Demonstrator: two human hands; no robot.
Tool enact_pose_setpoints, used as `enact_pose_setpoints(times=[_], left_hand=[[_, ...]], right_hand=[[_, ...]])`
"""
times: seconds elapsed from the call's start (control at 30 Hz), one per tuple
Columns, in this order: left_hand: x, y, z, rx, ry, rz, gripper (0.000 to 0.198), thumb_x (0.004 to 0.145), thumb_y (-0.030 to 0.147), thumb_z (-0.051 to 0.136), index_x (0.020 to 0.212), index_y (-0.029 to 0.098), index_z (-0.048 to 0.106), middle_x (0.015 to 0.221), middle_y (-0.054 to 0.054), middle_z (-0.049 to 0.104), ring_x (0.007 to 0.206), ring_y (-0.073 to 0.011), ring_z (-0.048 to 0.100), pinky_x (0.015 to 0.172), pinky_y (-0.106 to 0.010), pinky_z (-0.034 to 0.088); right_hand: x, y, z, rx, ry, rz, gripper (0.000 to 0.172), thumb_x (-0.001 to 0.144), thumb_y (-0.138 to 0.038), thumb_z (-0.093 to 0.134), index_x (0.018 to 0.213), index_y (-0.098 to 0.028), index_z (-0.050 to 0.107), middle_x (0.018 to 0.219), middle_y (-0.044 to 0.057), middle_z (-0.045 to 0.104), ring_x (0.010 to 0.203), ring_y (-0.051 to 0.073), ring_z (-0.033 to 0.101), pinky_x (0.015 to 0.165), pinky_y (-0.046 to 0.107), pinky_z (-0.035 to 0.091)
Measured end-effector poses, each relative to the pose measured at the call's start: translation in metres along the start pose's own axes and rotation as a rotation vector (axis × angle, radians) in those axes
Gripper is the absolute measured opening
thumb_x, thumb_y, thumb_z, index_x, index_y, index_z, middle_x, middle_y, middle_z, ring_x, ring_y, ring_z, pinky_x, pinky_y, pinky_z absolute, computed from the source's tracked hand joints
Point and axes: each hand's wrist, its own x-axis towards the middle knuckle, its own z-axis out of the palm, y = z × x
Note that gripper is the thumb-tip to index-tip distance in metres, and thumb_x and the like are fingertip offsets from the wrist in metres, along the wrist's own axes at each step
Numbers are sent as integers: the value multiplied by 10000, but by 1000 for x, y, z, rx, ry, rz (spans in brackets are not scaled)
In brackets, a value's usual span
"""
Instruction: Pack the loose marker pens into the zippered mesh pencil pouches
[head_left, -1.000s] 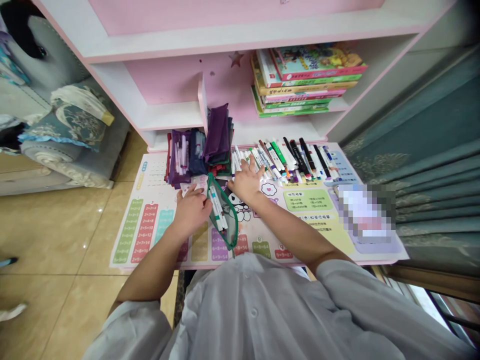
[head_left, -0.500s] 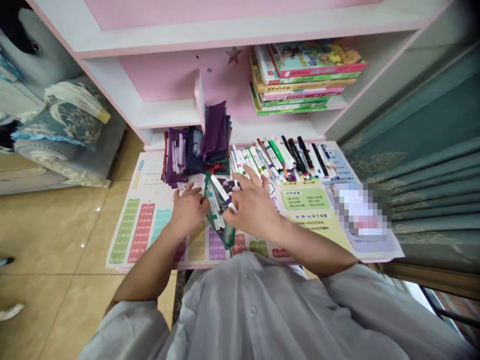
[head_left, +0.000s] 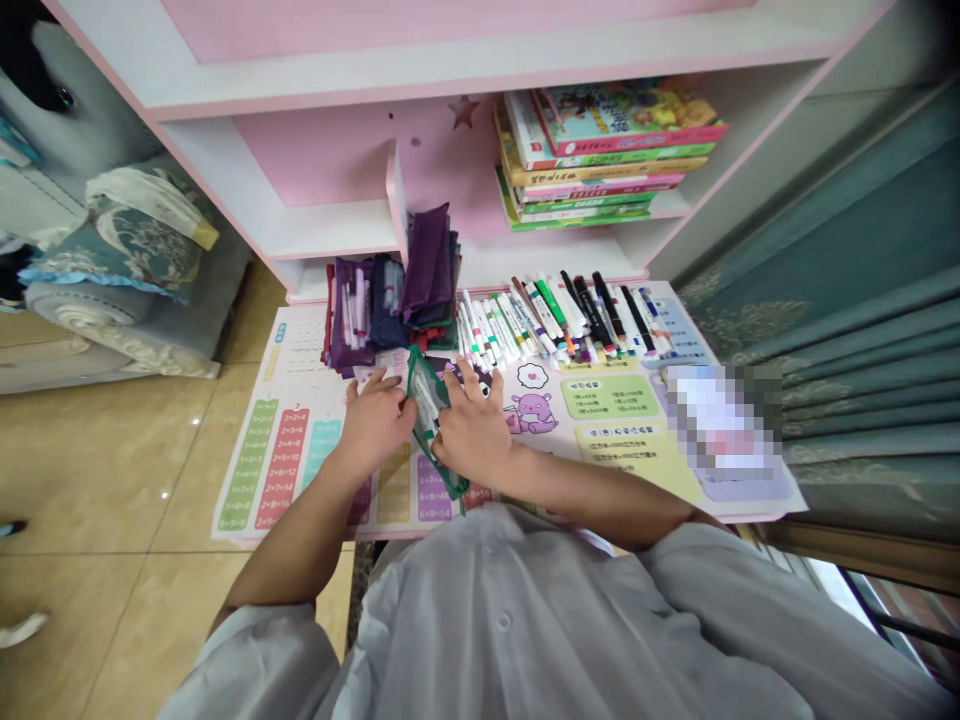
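Observation:
A green zip pouch (head_left: 457, 487) lies on the desk with white markers (head_left: 426, 398) inside it. My left hand (head_left: 377, 422) is at its left side, thumb and finger closed on the edge, the other fingers stretched forward. My right hand (head_left: 474, 428) reaches over the pouch from the right. Its thumb and index finger are closed at a white marker in the opening, whose lower end they mostly hide. The remaining fingers of that hand are spread.
Behind my right hand lies a row of loose markers (head_left: 491, 328). Filled pouches, one of them purple (head_left: 427, 262), are stacked at the back left. Books (head_left: 611, 165) fill part of the shelf above. A blurred phone-like object (head_left: 720, 422) lies at the right.
My right hand has moved left and slightly down, carrying the white marker from above the green pouch into it. My left hand stays at the pouch's edge.

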Motion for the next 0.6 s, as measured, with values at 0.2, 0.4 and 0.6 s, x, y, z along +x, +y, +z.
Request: enact_pose_setpoints(times=[0.2,0.4,0.6], left_hand=[[1,1,-2,0,-20,-10,317,888,229,419,787,181,715,1323,-104,648,1405,-319,419,1113,-648,288],[1,1,-1,0,-28,-17,318,897,240,418,770,182,705,1324,-105,648,1408,-310,416,1111,-642,286],[0,0,-1,-9,-25,-19,322,899,240,413,758,185,698,1307,-101,660,1407,-303,419,1113,-634,285]], right_hand=[[5,7,-3,87,29,-6,303,833,-360,591,984,-164,765,1527,181,418,1480,406,169,1099,729,173],[40,58,-9,146,327,303,226,829,-320,593,862,-178,765,1496,140,458,1457,409,213,1091,698,205],[65,101,7,53,249,500,298,807,-348,634,988,-137,743,1481,178,444,1432,435,231,1076,718,213]])
